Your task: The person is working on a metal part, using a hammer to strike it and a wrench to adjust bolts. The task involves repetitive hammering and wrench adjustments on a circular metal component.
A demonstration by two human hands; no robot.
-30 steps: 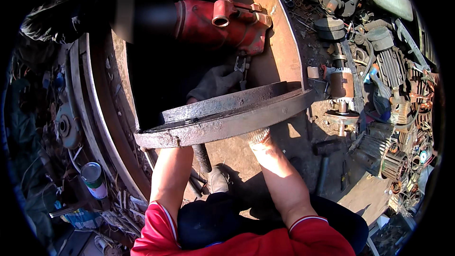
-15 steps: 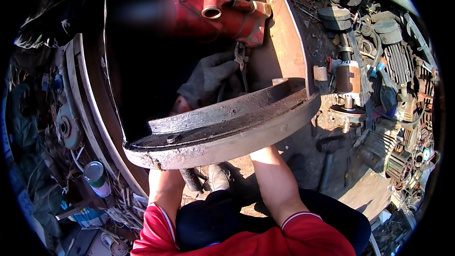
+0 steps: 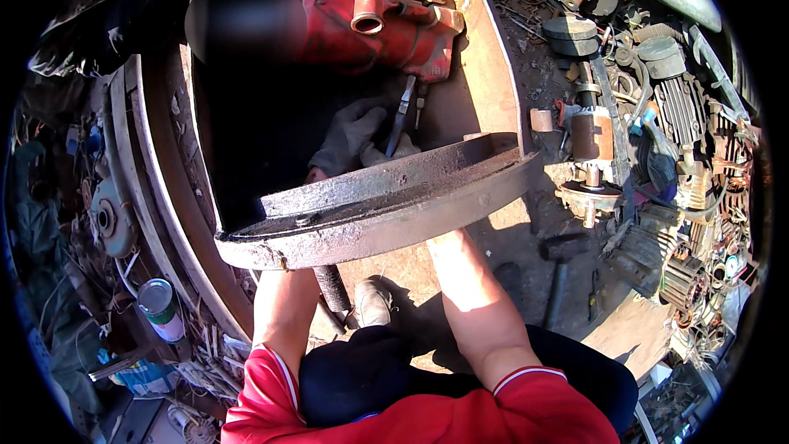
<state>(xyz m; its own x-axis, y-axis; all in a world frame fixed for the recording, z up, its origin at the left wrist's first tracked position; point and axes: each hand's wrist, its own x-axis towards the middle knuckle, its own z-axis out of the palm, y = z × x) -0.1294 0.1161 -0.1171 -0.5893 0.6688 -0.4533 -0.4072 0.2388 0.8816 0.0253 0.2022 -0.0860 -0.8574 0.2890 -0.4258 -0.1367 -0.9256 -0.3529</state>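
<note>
My forearms pass under a thick curved metal rim [image 3: 386, 233], and both hands come up inside a deep metal casing. My gloved left hand [image 3: 349, 138] is in shadow left of the tool, its fingers curled; anything inside them is hidden. Mostly hidden behind the rim, my gloved right hand [image 3: 404, 146] closes around the lower end of a long grey tool that looks like pliers [image 3: 402, 111]. The tool's upper end reaches the underside of a red metal housing [image 3: 393, 37]. Beside it hangs a small metal fitting [image 3: 421, 105]. The housing's left end is blurred.
The casing's bare side wall [image 3: 489, 57] rises on the right. Beyond lie a rusty cylinder on a shaft [image 3: 592, 136], round dark blocks [image 3: 571, 33], finned parts [image 3: 678, 111] and a hammer [image 3: 559, 271]. At left stands a paint can [image 3: 160, 308] beside wooden sticks and scrap.
My left hand has drawn down and left from the red housing. The grey tool now stands against the housing's underside, with my right hand's fingers showing at its lower end. The view has shifted slightly.
</note>
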